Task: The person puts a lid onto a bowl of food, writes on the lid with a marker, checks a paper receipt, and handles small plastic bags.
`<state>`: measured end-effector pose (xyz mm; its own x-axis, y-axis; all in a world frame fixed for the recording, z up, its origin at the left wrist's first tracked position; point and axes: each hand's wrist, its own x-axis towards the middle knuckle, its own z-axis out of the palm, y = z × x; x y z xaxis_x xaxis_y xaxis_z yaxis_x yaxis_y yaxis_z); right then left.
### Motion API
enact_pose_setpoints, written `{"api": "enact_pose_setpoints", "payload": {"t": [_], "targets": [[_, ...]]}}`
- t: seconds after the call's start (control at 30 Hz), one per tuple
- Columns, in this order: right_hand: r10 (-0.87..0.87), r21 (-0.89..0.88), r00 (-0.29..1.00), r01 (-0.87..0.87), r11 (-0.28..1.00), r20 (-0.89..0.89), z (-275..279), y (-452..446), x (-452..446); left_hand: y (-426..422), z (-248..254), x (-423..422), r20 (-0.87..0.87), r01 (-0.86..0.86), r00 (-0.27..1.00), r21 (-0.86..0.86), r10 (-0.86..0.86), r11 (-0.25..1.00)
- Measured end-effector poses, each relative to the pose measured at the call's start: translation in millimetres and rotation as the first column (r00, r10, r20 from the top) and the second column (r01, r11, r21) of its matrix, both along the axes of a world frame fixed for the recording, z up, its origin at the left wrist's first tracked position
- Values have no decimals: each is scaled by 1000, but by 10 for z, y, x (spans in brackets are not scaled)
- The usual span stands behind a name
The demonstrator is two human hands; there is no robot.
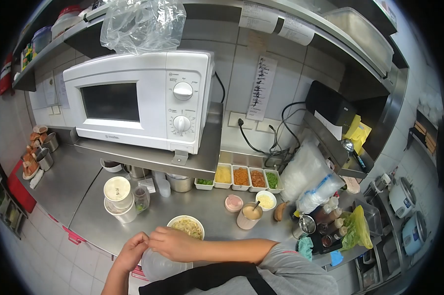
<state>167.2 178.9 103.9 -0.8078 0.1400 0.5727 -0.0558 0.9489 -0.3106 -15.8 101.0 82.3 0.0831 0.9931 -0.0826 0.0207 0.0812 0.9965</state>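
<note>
My left hand (132, 251) and my right hand (171, 243) meet at the front edge of the steel counter, fingers pinched at the rim of a clear, translucent plastic piece (164, 267). Whether it is a lid or a bag cannot be told. Just behind my right hand stands a white bowl (202, 230) of chopped food, its front partly covered by that hand. To the left are stacked white tubs (119, 210) with a lidded one on top. A cup of orange-brown sauce (250, 216) with a spoon in it stands to the right.
A white microwave (148, 98) sits on a raised shelf over the counter (108, 228). Small trays of toppings (241, 178) line the back. A bowl of grated food (266, 200), bottles (334, 226), a metal cup (305, 226) and plastic bags (308, 172) are at the right.
</note>
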Motion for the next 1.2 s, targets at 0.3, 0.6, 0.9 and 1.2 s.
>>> {"api": "enact_pose_setpoints", "payload": {"t": [0.3,0.6,0.9,1.2], "targets": [[169,-31,979,-174,984,-112,435,-207,202,14,-438,-110,-151,-162,974,59,169,985],[-202,-690,978,185,700,57,76,-181,821,-339,-908,-94,-113,-464,880,-3,461,886],[-764,-542,645,634,552,-23,-451,-82,1805,-24,-2041,-918,-482,-824,486,27,729,566],[-704,-397,704,676,621,98,-551,-382,1993,1480,-1838,-145,-426,-722,577,133,696,679]]}}
